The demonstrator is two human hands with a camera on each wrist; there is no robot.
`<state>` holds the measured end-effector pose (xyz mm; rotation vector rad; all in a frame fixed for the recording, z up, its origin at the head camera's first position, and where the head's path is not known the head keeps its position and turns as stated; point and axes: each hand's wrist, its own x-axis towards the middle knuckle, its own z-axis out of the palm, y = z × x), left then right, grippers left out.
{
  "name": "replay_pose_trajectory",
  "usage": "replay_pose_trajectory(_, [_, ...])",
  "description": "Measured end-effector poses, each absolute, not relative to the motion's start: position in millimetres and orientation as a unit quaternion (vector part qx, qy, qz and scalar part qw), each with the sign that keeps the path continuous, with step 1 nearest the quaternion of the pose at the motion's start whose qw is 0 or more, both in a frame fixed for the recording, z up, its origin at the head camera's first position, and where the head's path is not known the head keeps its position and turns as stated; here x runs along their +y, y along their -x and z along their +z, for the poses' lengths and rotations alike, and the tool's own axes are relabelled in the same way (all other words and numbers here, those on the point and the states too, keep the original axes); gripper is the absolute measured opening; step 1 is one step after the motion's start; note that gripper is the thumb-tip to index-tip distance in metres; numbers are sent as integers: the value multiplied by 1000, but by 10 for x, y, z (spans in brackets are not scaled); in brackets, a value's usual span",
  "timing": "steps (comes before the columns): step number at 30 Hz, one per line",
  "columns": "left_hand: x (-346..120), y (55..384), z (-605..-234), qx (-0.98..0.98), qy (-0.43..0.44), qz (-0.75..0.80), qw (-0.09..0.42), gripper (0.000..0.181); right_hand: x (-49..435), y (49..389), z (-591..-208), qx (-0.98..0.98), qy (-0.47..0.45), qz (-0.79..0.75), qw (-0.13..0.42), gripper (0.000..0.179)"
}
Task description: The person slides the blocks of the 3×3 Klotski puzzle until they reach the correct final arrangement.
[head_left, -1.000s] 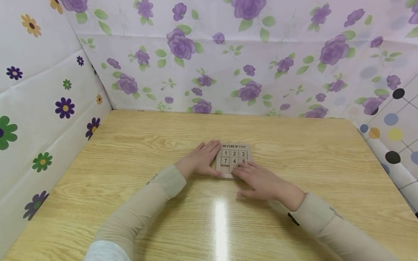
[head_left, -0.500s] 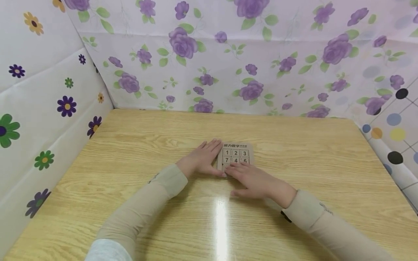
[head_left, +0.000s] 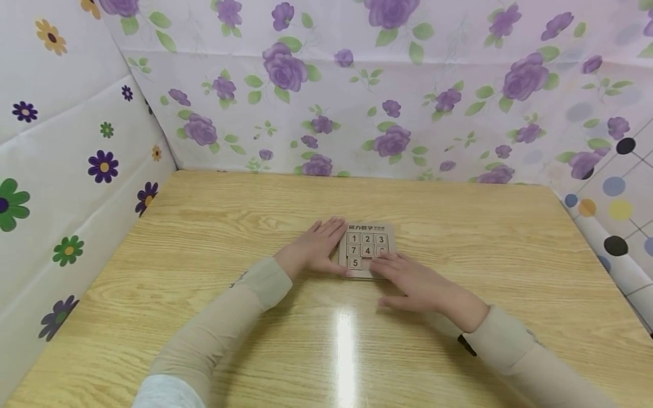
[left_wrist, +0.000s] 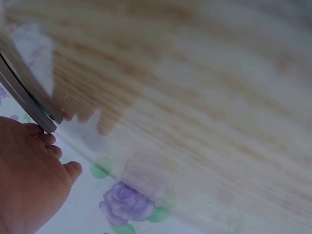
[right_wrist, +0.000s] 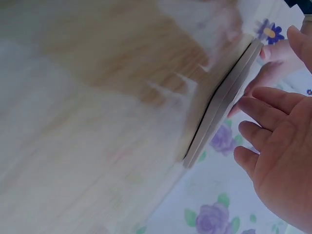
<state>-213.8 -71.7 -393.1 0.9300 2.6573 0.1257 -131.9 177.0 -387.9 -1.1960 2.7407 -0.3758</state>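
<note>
A flat number sliding puzzle lies on the table, with tiles 1, 2, 3 on top and 7, 4 below. Tile 5 fills the lower left slot, and a gap shows to its right. My left hand rests along the puzzle's left side, fingers extended and thumb at the front left corner. Over the lower right part lie the straight fingertips of my right hand, partly covering the tile at the end of the middle row. Both wrist views show the puzzle edge-on, with the fingers of the right hand extended.
The wooden table extends around the puzzle on all sides. A flowered cloth hangs behind it, with another patterned cloth along the left. Light reflects off the tabletop in front of the hands.
The right fingers moved left across the puzzle's bottom row, then back right. A tile slid from the bottom middle to the lower left slot, showing 5. The left hand stayed in place.
</note>
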Motion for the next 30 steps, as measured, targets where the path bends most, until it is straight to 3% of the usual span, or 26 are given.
replay_pose_trajectory(10, [-748, 2154, -3983, 932, -325, 38, 153, 115, 1913, 1254, -3901, 917, 377, -113, 64, 68])
replay_pose_trajectory(30, [-721, 2151, -3995, 931, -331, 35, 148, 115, 1704, 1295, -3854, 911, 385, -116, 91, 71])
